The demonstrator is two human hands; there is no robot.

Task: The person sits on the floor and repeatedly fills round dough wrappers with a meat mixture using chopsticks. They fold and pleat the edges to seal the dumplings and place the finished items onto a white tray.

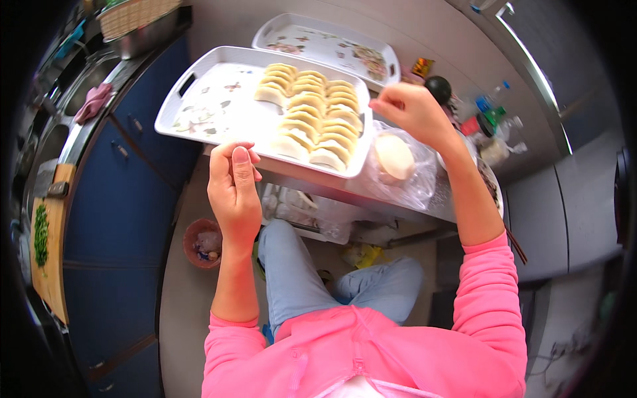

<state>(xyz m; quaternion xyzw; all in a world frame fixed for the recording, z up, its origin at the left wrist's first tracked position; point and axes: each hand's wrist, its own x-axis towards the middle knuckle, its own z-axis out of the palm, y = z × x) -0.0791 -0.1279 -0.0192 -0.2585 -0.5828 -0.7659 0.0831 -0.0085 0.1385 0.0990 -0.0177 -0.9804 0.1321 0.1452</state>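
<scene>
A white floral tray [214, 129] with several rows of raw crescent dumplings [308, 109] stands on the table before me. Near its front left edge is my left hand [236, 184], fingers curled and thumb laid over them, with nothing visible in it. Beyond the tray's right end handle my right hand [418, 112] hangs with bent fingers, thumb and forefinger close together. I see nothing in its grip, though the palm is partly hidden. Below that hand, a pale ball of dough [394, 156] sits in a clear plastic bag [420, 186].
A second floral tray [338, 52] leans behind the first. Bottles [492, 117] stand along the wall. At left, a cutting board [54, 263] bears chopped greens [41, 236] and a cleaver [47, 181]. A pink bin [201, 244] stands on the floor; chopsticks [517, 246] jut out at right.
</scene>
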